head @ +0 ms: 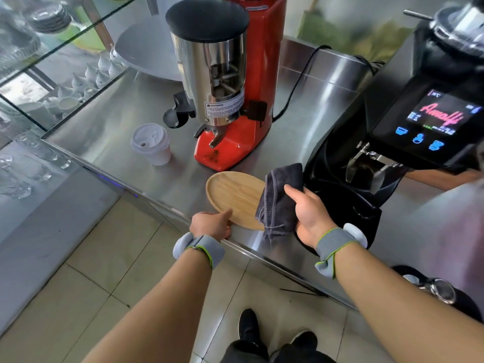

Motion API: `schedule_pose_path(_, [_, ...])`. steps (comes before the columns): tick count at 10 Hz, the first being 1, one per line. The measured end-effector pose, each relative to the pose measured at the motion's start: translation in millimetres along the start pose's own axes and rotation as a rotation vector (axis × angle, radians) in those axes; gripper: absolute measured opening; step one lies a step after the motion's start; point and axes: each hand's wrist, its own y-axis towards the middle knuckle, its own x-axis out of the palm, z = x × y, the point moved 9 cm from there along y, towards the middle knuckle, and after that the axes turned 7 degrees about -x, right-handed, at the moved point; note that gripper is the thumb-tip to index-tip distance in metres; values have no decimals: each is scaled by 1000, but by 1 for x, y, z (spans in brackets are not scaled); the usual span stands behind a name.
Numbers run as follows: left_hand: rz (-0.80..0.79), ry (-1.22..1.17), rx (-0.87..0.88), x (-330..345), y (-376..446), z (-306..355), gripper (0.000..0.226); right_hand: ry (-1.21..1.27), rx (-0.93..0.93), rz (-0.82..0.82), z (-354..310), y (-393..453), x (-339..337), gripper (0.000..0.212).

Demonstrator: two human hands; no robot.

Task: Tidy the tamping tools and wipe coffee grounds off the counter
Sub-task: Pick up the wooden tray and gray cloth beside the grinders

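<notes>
Fingers of the left hand (pixel 212 224) pinch the near rim of the wooden tray (pixel 237 199), thumb on top. The right hand (pixel 310 214) is clenched around the dark cloth (pixel 279 199), which drapes over the tray's right edge. The tray overhangs the steel counter (pixel 125 121) edge, so 1 careless pull could tip it to the floor, and wiping might push grounds off too. Behind stand the red grinder (pixel 230 106) and paper cup (pixel 152 144).

Left hand (pixel 211 224) grips wooden tray (pixel 235 197); right hand (pixel 309 214) holds grey cloth (pixel 280 197).
</notes>
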Motion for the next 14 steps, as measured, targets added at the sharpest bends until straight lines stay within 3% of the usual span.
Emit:
schedule_pose_path(1, [-25,-14,-7,10,-2,5,50,23,17,9,1,-2,-5,24])
schedule_pose_path(3, [-44,-36,13,19,-19,10,20,6,14,-7,4,-10,-19,20])
schedule_pose_path(6, [18,-33,44,10,-8,10,45,-25,6,-14,4,-25,-39,14])
schedule_pose_path(8, [4,-189,58,-1,-22,-1,17,-5,-17,-19,-1,-41,-43,11])
schedule_pose_path(9, [-31,-199,99,1,-40,-12,16,2,-45,-33,-10,-56,-47,11])
schedule_pose_path(11, [-251,-291,186,18,-103,-41,16,9,-100,-73,-29,-99,-68,9])
schedule_pose_path(12, [-420,-340,203,42,-164,-79,18,71,-155,-110,-39,-144,-113,10])
schedule_pose_path(14, [-484,-370,146,68,-230,-134,20,83,-194,-98,-52,-203,-176,16])
